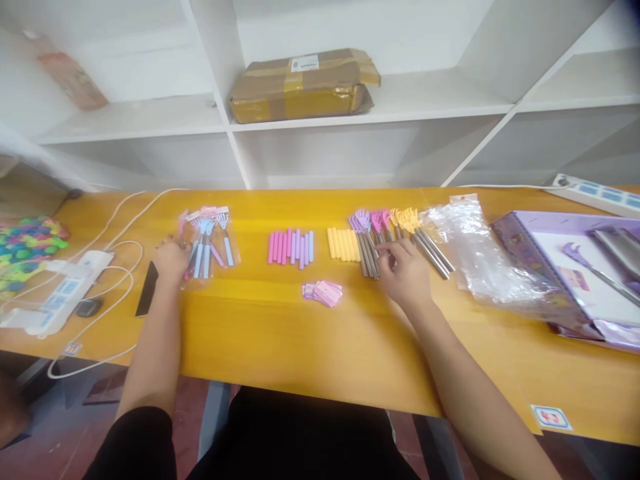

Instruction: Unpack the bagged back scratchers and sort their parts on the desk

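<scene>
My left hand [171,262] rests at the left edge of a group of bagged back scratchers [206,248] with blue, pink and purple handles; its fingertips are blurred against them. My right hand [404,268] touches metal-rod scratchers [367,250] with purple, pink and yellow claw heads; its fingers are bent, and whether they grip a rod is unclear. Between my hands lie pink and purple tubes [291,247] in a row, then yellow tubes [343,245]. Small pink printed cards [324,293] form a pile nearer me.
Clear plastic bags [483,257] lie right of the scratchers, beside a purple box [545,267] holding another scratcher. At left are a power strip [70,293], cables, a dark flat object [147,291] and colourful pieces [30,250]. A taped carton [303,87] sits on the shelf.
</scene>
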A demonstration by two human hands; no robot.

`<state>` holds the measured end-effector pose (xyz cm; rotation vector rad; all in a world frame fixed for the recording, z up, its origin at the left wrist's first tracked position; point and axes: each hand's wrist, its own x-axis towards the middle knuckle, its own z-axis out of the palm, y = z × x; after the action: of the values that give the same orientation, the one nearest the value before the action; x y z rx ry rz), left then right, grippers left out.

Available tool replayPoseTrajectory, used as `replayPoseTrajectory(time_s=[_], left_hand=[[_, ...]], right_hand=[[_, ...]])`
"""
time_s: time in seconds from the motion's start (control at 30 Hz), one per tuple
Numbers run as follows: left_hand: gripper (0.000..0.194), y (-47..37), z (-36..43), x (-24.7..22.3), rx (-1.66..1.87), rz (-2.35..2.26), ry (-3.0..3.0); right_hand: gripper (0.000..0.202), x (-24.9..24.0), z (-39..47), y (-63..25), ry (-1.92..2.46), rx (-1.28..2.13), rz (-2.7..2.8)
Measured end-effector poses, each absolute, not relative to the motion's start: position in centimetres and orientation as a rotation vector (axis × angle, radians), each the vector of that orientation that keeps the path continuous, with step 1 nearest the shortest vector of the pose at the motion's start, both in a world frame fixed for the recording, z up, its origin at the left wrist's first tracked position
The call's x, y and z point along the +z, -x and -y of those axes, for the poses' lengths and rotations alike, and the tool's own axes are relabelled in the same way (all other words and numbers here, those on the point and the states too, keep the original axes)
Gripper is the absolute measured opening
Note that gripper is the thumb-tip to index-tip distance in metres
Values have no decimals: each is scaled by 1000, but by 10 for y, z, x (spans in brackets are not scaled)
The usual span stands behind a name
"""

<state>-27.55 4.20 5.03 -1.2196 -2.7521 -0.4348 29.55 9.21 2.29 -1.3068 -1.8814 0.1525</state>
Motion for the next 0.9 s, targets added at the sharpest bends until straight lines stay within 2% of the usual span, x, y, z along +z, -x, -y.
replayPoseTrajectory(time_s=[0.13, 0.27, 0.37, 0.47, 0.53, 0.6, 0.7, 0.73, 0.83, 0.9], left_hand=[[40, 264, -33, 59, -492, 2642, 1248], [48, 195, -6, 77, -703, 2356, 1540], [50, 111, 29, 74, -686, 2236, 1847], [45, 40, 60, 61, -554, 2190, 2201], [43, 12, 69, 53, -553, 2181, 2419], [45, -2, 66, 49, -697, 2194, 2595], [71, -7, 46, 45, -1041, 2302, 2843], [74, -8, 39, 43, -1145, 2386, 2947], [58, -13, 24, 29, -1463, 2731, 3190], [48, -17, 23, 17, -1763, 2867, 3143]], right_hand=[[25, 26, -95, -299, 1341, 182, 1862], [25, 34, -91, -295, 1307, 307, 1801], [30, 41, -74, -278, 1111, 786, 1756], [53, 44, -52, -253, 822, 1399, 1623], [55, 44, -41, -239, 788, 1576, 1494], [43, 42, -37, -231, 873, 1587, 1394], [37, 35, -38, -227, 952, 1552, 1354], [38, 32, -39, -227, 946, 1550, 1370], [39, 21, -43, -226, 930, 1465, 1442], [36, 15, -45, -227, 950, 1294, 1511]])
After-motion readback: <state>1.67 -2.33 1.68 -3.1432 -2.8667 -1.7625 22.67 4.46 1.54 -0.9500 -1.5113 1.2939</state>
